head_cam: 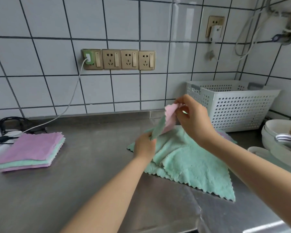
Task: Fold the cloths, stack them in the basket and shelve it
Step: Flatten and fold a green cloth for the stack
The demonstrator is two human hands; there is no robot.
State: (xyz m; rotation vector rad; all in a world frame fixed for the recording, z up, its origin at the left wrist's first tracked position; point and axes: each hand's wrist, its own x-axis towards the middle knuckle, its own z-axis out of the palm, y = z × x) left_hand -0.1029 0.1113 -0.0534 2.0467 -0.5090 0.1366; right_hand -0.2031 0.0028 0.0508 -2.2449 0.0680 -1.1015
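A mint-green cloth with a pink underside (188, 158) lies rumpled on the steel counter, right of centre. My right hand (192, 118) pinches its far corner and holds it lifted, so the pink side (170, 115) shows. My left hand (144, 145) grips the cloth's edge lower down, near the counter. A stack of folded pink and green cloths (31, 151) rests at the left. The white perforated basket (232, 105) stands against the wall behind my right hand; I cannot see its inside.
White bowls and a metal utensil (282, 140) crowd the right edge. Cables and a power adapter (0, 137) lie at the far left, with a white cord running up to a row of wall sockets (118, 59). The steel counter (91, 165) stretches between stack and cloth.
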